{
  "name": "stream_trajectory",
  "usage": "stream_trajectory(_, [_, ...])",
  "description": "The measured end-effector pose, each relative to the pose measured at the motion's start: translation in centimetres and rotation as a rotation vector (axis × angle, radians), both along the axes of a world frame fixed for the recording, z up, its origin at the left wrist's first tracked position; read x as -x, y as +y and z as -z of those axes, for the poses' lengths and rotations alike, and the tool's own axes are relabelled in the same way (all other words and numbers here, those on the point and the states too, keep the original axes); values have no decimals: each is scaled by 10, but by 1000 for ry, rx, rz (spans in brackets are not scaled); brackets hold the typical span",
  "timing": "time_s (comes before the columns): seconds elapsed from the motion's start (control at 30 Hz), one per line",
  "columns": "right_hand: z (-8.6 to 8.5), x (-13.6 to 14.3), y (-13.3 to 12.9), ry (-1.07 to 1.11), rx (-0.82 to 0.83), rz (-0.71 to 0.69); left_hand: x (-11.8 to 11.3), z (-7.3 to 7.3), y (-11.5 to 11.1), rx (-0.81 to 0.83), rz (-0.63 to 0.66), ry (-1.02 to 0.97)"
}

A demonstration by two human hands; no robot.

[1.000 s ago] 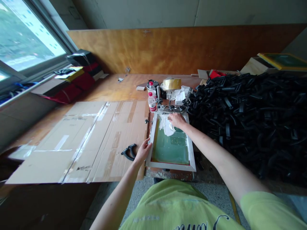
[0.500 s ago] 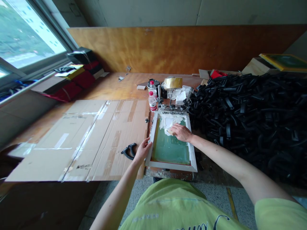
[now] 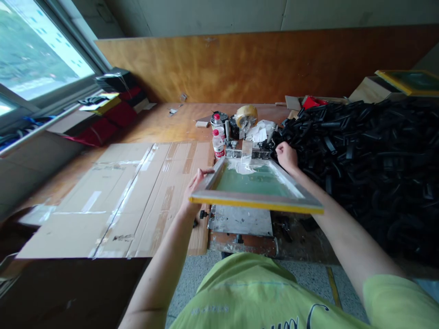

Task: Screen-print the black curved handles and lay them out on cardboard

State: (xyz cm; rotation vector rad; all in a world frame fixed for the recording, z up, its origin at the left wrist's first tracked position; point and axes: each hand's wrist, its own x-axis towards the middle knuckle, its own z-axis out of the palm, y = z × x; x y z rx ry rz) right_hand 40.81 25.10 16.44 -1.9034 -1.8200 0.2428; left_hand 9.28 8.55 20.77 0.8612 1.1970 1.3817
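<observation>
Here our left hand (image 3: 198, 183) holds the tilted screen (image 3: 254, 183) by its left side above the plate (image 3: 242, 220), while our right hand (image 3: 286, 156) curls near the right heap (image 3: 363, 178), whether around anything we cannot tell.

Left hand (image 3: 197, 185) holds the screen frame (image 3: 254, 202) at its left side, near edge raised above the metal plate (image 3: 240, 221); right hand (image 3: 287, 156) near the black parts (image 3: 363, 178).
</observation>
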Motion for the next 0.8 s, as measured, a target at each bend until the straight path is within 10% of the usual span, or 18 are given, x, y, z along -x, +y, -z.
stream_trajectory(0.1, [34,-15,-28,27,166,-36,-10,-28,28,-130,23,-42])
stream_trajectory(0.2, [62,5,-59,-5,155,-391,-21,-30,36,-115,19,-96])
stream_trajectory(0.5, [39,86,-146,72,59,-804,-64,80,-49,519,259,-349])
stream_trajectory(0.57, [37,72,-158,165,108,-881,-40,95,-62,490,143,-328])
stream_trajectory(0.7, [56,-19,-163,46,266,-341,55,131,-92,619,-302,-59])
stream_trajectory(0.8, [91,-77,-182,-105,653,-272,117,167,-114,850,-414,123])
